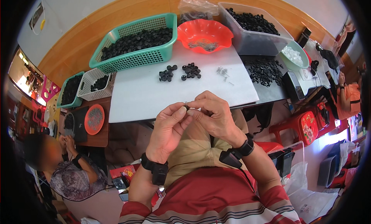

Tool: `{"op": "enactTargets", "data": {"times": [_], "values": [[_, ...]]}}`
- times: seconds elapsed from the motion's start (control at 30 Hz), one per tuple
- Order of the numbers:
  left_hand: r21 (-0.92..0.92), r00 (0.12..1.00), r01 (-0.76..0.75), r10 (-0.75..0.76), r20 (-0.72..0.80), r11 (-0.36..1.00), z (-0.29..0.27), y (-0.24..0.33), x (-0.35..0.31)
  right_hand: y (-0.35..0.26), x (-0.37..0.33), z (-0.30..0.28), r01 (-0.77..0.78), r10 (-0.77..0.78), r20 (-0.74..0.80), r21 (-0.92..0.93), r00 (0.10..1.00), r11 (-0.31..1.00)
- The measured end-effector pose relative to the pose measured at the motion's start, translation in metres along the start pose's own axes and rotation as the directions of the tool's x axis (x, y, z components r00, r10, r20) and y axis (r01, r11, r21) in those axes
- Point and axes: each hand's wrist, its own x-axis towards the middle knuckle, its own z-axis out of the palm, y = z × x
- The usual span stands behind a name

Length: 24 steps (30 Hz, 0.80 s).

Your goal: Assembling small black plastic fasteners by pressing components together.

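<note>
My left hand and my right hand meet just past the front edge of the white work sheet. Their fingertips pinch a small dark part with a silvery metal tip between them; the fingers cover most of it. On the sheet beyond my hands lie two clusters of small black round caps, a left cluster and a right cluster. Farther right, several thin metal pins are scattered.
Along the back stand a green basket of black caps, a red scalloped bowl of metal pins and a clear tub of black parts. Loose black parts lie at right. A co-worker sits at left, near an orange plate.
</note>
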Motion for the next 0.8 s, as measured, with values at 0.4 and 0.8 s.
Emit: {"op": "enactTargets", "data": {"times": [0.4,0.8], "values": [[0.027,0.999,0.051,-0.052,0.013,0.998,0.013,-0.006,-0.001,0.016,-0.013,-0.001,0.08,-0.075,-0.141,0.028,0.987,0.996],[-0.026,0.995,0.095,-0.095,0.007,0.995,0.023,-0.013,0.001,0.015,-0.021,-0.005,0.068,-0.059,-0.171,0.046,0.983,0.997]]}}
